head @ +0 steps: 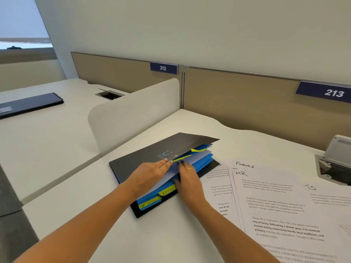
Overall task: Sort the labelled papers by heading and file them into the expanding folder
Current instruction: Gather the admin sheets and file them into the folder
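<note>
Two hands are working at the expanding folder (152, 154), which is lying half open on the tabletop (161, 240). The left hand (150, 174) is pressing straight fingers on a pale sheet (199, 157) under the black cover, its grip apart. The right hand (187, 180) is reaching among the blue dividers (208, 162), fingertips blurred, so I cannot tell its grip. Labelled papers (275, 196) are lying just right of the folder.

Bare arms (91, 221) in shot, thin gold ring (189, 168) on the right hand (190, 184), pale nails (165, 159) on the left hand (148, 176)
</note>
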Tool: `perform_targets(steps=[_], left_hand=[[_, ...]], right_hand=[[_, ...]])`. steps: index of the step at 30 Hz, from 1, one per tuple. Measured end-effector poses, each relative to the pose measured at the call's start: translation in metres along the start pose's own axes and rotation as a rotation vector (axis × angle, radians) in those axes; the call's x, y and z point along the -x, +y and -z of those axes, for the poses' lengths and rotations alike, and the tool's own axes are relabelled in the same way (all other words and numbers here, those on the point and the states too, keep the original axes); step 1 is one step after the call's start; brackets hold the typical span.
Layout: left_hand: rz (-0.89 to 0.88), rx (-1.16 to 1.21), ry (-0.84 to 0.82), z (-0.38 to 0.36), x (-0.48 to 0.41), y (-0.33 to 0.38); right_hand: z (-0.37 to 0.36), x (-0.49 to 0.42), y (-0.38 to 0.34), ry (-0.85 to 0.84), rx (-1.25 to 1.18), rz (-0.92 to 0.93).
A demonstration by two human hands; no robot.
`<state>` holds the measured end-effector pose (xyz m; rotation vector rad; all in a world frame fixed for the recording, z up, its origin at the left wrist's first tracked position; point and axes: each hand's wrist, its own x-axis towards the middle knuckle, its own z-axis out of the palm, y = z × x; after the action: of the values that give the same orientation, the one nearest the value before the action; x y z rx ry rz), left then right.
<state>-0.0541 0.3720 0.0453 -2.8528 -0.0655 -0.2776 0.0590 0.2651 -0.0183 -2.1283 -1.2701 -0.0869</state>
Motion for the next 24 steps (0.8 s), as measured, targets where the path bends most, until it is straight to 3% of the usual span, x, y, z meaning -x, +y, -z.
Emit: perform_targets(steps=[2,7,13,16,24], left_hand=[[0.012,0.012,0.010,-0.002,-0.001,0.002],[0.052,0.027,0.027,-0.006,-0.003,0.006],[0.054,0.024,-0.017,-0.013,-0.002,0.015],[0.050,0.052,0.043,-0.024,-0.002,0.019],[0.207,0.088,-0.014,-0.047,-0.003,0.042]], right_hand=[[0.001,0.004,0.006,0.053,-0.119,-0.182],[0.003,0.013,0.002,0.116,-0.277,-0.371],[0.002,0.026,0.009,0.113,-0.221,-0.310],[0.004,0.030,0.011,0.122,-0.196,-0.264],[0.009,0.033,0.019,0.058,-0.199,-0.359]])
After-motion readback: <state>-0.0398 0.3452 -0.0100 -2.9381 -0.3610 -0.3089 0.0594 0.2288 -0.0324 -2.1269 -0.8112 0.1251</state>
